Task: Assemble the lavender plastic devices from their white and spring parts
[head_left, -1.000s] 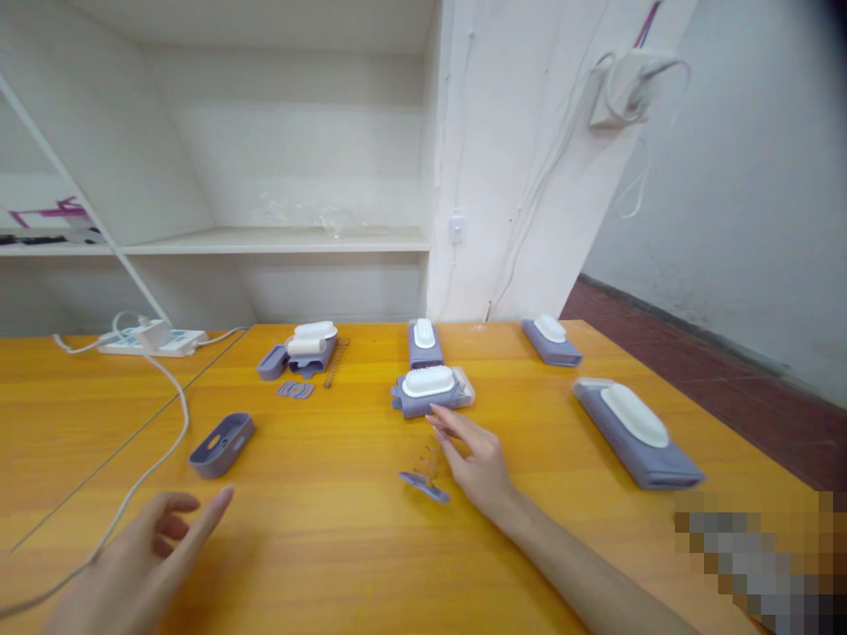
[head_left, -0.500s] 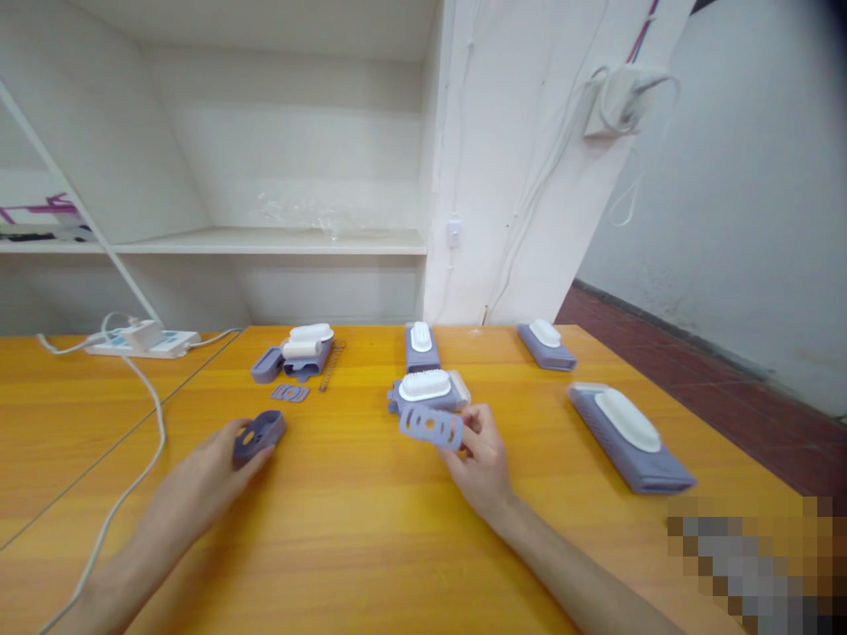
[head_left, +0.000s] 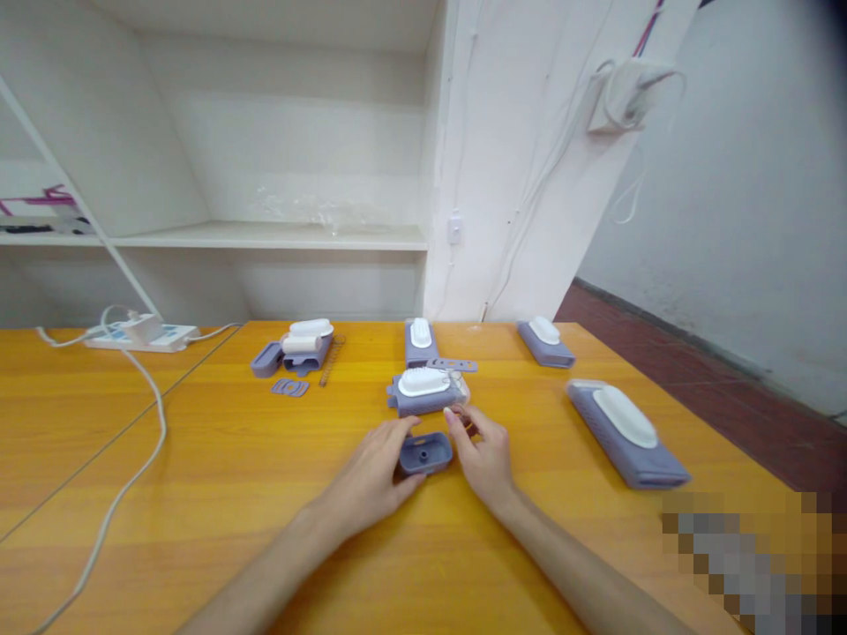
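Note:
My left hand (head_left: 377, 472) grips a small purple oval cap (head_left: 425, 467), hollow side up with a little post inside, by its left end. Just right of it, my right hand (head_left: 486, 454) is closed in a pinch on a thin copper-coloured spring (head_left: 461, 411), partly hidden by the fingers. Directly behind both hands lies a purple case (head_left: 423, 403) topped by a white bristled oval brush (head_left: 423, 382). A flat purple slotted plate (head_left: 453, 364) rests beyond its right end.
At back left are a second purple cap (head_left: 267, 359), a slotted plate (head_left: 289, 387), a spring (head_left: 329, 363) and a white roller (head_left: 302, 344). More purple cases (head_left: 628, 441) stand at right and back. A power strip (head_left: 165, 338) and cable (head_left: 159, 414) occupy the left.
My left hand has carried the purple cap rightward to the middle. My right hand has let go of the slotted plate, now lying behind the brush, and has taken hold of a spring.

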The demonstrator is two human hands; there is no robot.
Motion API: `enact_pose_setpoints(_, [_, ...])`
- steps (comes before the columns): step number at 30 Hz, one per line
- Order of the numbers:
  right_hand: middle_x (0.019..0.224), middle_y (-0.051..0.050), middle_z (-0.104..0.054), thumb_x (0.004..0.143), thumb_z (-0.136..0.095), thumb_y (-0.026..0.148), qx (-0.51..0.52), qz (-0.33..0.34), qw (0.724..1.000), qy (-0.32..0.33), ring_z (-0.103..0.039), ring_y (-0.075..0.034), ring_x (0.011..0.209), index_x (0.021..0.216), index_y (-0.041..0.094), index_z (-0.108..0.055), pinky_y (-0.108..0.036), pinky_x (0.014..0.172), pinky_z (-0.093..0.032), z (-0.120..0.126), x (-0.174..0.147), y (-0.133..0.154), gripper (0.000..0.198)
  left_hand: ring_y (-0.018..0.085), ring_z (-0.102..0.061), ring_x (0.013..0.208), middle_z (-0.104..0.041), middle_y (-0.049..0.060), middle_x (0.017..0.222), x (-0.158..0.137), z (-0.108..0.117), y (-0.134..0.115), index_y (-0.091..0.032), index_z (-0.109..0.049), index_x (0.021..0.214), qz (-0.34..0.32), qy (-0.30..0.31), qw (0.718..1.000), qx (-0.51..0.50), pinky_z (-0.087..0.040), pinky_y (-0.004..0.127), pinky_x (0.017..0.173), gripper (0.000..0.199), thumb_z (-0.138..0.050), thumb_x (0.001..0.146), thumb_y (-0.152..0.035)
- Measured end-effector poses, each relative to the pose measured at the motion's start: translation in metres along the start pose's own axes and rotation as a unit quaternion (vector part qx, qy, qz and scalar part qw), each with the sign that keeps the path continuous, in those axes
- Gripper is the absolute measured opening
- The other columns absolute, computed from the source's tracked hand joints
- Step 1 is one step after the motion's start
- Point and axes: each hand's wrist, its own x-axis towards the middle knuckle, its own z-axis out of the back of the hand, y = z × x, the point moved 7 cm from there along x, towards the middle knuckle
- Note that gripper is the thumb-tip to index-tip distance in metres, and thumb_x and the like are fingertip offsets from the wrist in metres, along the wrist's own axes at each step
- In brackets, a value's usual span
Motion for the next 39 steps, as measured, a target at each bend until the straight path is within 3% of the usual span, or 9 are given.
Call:
enact_pose_setpoints(7, [0.08,-0.003,-0.068,0.086,-0.054,0.038,0.019,-0.032,0.999,-0.022,-0.062,-0.015,0.068,0.093,0.018,-0.065,-0.026,0.063,-0.048,0.005,0.001,-0.009,0.024,0.026,-0.056,0.096,-0.06,0.009,0.104,0.01,-0.014,0.003,-0.021,-0.048,0.112,-0.002,-0.075,0.996,0.044,-0.046,0.041,0.082,0.045,-0.064,0.075,-0.041])
enact_pose_setpoints(12, [0.094,-0.007,-0.068,0.088,-0.049,0.037,0.027,-0.047,0.997,-0.062,-0.062,-0.018,0.087,0.098,0.018,-0.063,-0.029,0.072,-0.047,0.012,0.004,-0.015,0.026,0.026,-0.054,0.102,-0.057,0.011,0.111,0.005,-0.012,0.006,-0.02,-0.043,0.119,0.0,-0.106,0.993,0.054,-0.046,0.041,0.086,0.046,-0.061,0.079,-0.035])
enact_pose_setpoints(21, [0.086,-0.008,-0.069,0.086,-0.051,0.043,0.097,-0.099,0.988,-0.067,-0.062,-0.016,0.068,0.099,0.015,-0.063,-0.026,0.058,-0.048,0.009,0.004,-0.027,0.034,0.024,-0.056,0.103,-0.058,0.01,0.112,0.005,-0.014,0.007,-0.021,-0.041,0.12,-0.024,-0.115,0.992,0.047,-0.046,0.041,0.089,0.046,-0.061,0.08,-0.034])
enact_pose_setpoints(26, [0.095,-0.009,-0.069,0.085,-0.054,0.041,0.097,-0.085,0.988,-0.083,-0.063,-0.02,0.086,0.102,0.015,-0.063,-0.031,0.075,-0.05,0.009,0.005,-0.027,0.032,0.024,-0.057,0.103,-0.058,0.009,0.112,0.005,-0.013,0.006,-0.021,-0.042,0.121,-0.026,-0.117,0.992,0.045,-0.047,0.04,0.088,0.047,-0.061,0.08,-0.035])
enact_pose_setpoints(32, [0.101,-0.009,-0.067,0.085,-0.054,0.036,0.122,-0.069,0.989,-0.051,-0.064,-0.019,0.086,0.117,0.015,-0.056,-0.033,0.078,-0.051,0.004,0.004,-0.022,0.037,0.025,-0.055,0.105,-0.057,0.01,0.115,0.005,-0.015,0.009,-0.021,-0.04,0.124,-0.015,-0.113,0.992,0.054,-0.046,0.042,0.089,0.05,-0.061,0.08,-0.034])
enact_pose_setpoints(39, [0.105,-0.009,-0.067,0.083,-0.057,0.03,0.076,-0.027,0.996,-0.044,-0.061,-0.022,0.098,0.096,0.016,-0.065,-0.032,0.082,-0.05,0.004,0.002,-0.011,0.021,0.024,-0.054,0.105,-0.056,0.01,0.115,0.006,-0.015,0.01,-0.02,-0.038,0.123,-0.005,-0.106,0.994,0.04,-0.046,0.041,0.09,0.051,-0.062,0.08,-0.032])
